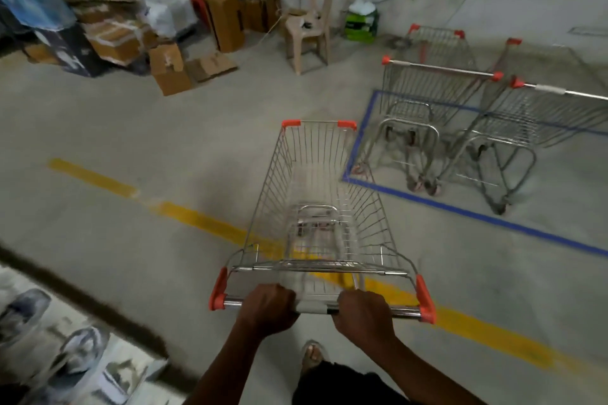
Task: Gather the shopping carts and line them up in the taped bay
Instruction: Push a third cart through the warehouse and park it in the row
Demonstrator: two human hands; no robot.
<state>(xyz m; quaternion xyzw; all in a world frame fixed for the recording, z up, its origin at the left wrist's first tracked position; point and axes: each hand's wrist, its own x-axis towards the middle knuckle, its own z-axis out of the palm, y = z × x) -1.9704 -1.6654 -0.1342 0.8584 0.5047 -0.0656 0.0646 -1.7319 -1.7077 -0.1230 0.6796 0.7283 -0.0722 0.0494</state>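
Our left hand and right hand grip the cart handle (fingers wrapped closed). Next, we likely steer right of our fingers into the taped bay.

right parked cart: handle and basket cut off by frame's right edge.
pushed cart: wheels hidden beneath basket.
boxes: blurred, labels unreadable.
blue tape: far side hidden behind carts.

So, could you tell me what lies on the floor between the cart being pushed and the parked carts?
In the head view, only the blue tape of the bay edge on bare concrete separates the pushed cart from the parked carts.
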